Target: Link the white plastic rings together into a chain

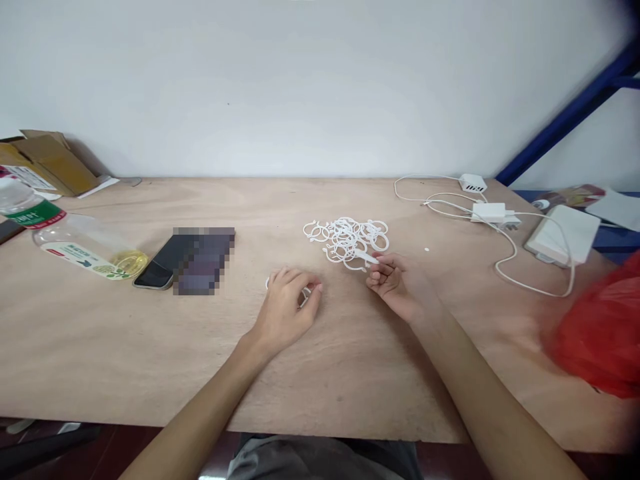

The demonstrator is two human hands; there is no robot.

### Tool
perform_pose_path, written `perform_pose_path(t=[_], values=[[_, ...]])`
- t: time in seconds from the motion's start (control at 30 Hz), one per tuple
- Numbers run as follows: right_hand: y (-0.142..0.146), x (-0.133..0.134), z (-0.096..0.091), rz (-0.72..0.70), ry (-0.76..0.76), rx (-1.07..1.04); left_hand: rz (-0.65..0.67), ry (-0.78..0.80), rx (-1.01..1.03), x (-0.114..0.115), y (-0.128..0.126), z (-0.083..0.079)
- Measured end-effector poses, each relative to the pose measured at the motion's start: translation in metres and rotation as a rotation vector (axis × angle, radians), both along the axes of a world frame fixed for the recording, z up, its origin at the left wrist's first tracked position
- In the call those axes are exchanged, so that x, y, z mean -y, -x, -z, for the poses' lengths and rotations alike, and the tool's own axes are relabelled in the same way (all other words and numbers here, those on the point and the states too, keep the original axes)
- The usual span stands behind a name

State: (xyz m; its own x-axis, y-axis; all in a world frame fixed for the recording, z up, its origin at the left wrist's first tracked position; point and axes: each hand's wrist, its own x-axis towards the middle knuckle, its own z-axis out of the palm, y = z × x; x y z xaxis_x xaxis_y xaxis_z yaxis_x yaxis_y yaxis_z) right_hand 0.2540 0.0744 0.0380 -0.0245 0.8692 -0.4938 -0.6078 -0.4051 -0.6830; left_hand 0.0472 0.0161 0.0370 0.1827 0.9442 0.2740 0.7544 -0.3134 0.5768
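A loose pile of thin white plastic rings (345, 233) with small end knobs lies on the wooden table. My right hand (395, 283) is at the pile's near right edge, thumb and fingers pinching a white plastic piece (367, 257). That piece looks blurred, and its far end overlaps the pile. To the left, my left hand (290, 300) rests low over the tabletop with curled fingers, thumb and forefinger close together. Parts of a white ring (267, 283) show beside and between its fingers; the rest is hidden under the hand.
Left of my hands lie a phone (155, 267), partly pixelated, and a clear bottle (83, 250) on its side. A cardboard box (55, 163) stands back left. White cables, a charger (489, 213) and a white box (563, 233) are at right, near a red plastic bag (605, 327).
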Motion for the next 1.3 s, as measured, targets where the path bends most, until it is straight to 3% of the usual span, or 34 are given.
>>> perform_pose_path(t=[0.13, 0.37, 0.63, 0.77, 1.03, 1.13, 1.3], values=[[-0.002, -0.003, 0.001, 0.055, 0.024, -0.043, 0.009, -0.004, -0.008, 0.001, -0.001, 0.001], [-0.001, -0.003, -0.003, 0.102, 0.028, 0.080, 0.019, -0.004, 0.032, -0.001, -0.001, 0.003], [-0.005, -0.003, -0.006, 0.130, -0.011, 0.208, 0.019, 0.041, 0.091, -0.013, -0.009, -0.013], [-0.010, -0.005, -0.006, 0.216, -0.114, 0.497, 0.050, -0.005, 0.117, -0.023, -0.020, -0.019], [-0.026, -0.003, -0.001, 0.359, -0.388, 1.474, 0.043, -0.059, 0.136, -0.022, -0.021, -0.010], [-0.031, -0.006, 0.001, 0.331, -0.357, 1.537, 0.046, -0.086, 0.101, -0.022, -0.017, -0.008], [-0.039, -0.014, 0.006, 0.314, -0.272, 1.404, 0.026, -0.102, 0.101, -0.026, -0.013, -0.005]])
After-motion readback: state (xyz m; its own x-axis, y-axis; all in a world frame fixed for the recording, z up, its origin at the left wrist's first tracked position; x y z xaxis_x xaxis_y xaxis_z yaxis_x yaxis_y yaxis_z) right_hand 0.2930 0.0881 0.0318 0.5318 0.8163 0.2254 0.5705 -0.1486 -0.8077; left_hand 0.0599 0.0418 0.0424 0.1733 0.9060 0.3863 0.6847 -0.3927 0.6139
